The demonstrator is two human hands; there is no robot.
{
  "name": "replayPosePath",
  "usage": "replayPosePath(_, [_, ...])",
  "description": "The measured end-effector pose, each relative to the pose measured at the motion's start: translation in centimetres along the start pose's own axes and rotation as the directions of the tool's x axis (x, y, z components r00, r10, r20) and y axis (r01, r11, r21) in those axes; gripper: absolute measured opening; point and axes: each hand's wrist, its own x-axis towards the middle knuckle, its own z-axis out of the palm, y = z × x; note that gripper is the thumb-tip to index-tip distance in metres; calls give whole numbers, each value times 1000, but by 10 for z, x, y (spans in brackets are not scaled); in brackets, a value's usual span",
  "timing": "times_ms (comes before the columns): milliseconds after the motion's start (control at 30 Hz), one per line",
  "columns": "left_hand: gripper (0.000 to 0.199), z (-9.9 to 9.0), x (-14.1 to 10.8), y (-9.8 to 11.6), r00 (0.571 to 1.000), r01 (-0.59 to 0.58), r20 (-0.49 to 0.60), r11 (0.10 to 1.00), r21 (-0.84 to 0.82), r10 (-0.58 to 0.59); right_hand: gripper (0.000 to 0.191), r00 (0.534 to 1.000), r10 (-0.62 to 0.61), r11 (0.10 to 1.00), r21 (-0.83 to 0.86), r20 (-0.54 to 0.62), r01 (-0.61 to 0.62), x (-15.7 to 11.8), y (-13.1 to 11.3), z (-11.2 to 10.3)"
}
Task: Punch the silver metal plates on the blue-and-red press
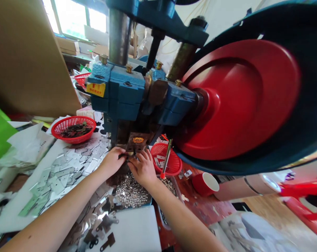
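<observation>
The left hand [113,163], a bare hand reaching in with its forearm from the lower left, is partly curled, its thumb and forefinger drawn near each other at the foot of a blue-painted metal press [127,92]; whether a piece is pinched between them cannot be told, as the tips meet dark, cluttered metal. The right hand [143,168] is bare too, half open, back of the hand upward, its fingers bent and slightly parted, their tips pointing to the same spot, just beside the left fingertips; what they grip or touch is too small and dark to tell. Directly above both sets of fingertips stands a brown, worn steel block [138,140] with an orange-yellow patch on its front, at the lower middle of the press. Below the right hand lies a heap of small, shiny, silver metal pieces [132,191]. Near the left forearm, on its outer side, spreads a loose pile of flat, silver-grey metal strips [65,178]. Just beyond the right hand sits a round red plastic basket [178,167] with a few light flat pieces in it, a thin metal rod with a red end [167,159] standing slanted before it.
</observation>
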Motion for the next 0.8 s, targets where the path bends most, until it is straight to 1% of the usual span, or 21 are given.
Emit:
replayPosePath(67, [21, -1, -3, 4, 1000, 1, -8, 1000, -13, -1, 21, 1000, -1, 1000, 1, -1, 1, 0, 0, 1])
replayPosePath(133, [18, -8, -8, 4, 1000, 12, -24, 1000, -21, -13, 21, 1000, 5, 1000, 0, -8, -5, 0, -1, 2])
replayPosePath(200, [18, -25, -10, -1, 997, 47, -55, 999, -21, -48, 21, 1000, 6, 1000, 4, -18, -6, -1, 0, 5])
replayPosePath(267, [25, -50, -8, -13, 988, 111, -108, 994, -13, -111, 21, 1000, 0, 1000, 7, -21, 1, -2, 1, 6])
replayPosePath(333, [32, -75, 4, -28, 973, 174, -154, 985, -2, -172, 22, 1000, -11, 1000, -4, -11, 11, -3, 2, 8])
replayPosePath(367, [33, -85, 13, -35, 970, 191, -154, 982, 3, -188, 22, 1000, -18, 1000, -16, -6, 18, -3, 3, 10])
replayPosePath(433, [27, -95, 38, -47, 977, 195, -95, 981, 13, -193, 23, 999, -36, 998, -43, -2, 36, -5, 6, 12])
replayPosePath(500, [28, -94, 67, -52, 981, 194, 8, 981, 30, -194, 24, 998, -61, 996, -70, -8, 60, -6, 9, 15])
replayPosePath(567, [32, -84, 92, -54, 973, 201, 103, 978, 63, -206, 24, 996, -83, 992, -97, -18, 81, -8, 11, 16])
replayPosePath(633, [33, -70, 109, -56, 958, 206, 178, 972, 113, -224, 25, 995, -100, 988, -123, -31, 95, -9, 12, 17])
replayPosePath(700, [34, -58, 118, -59, 940, 211, 233, 961, 176, -249, 25, 994, -107, 984, -144, -38, 100, -9, 12, 17])
replayPosePath(800, [35, -47, 122, -68, 916, 210, 283, 940, 268, -285, 27, 995, -100, 982, -162, -25, 94, -10, 11, 16])
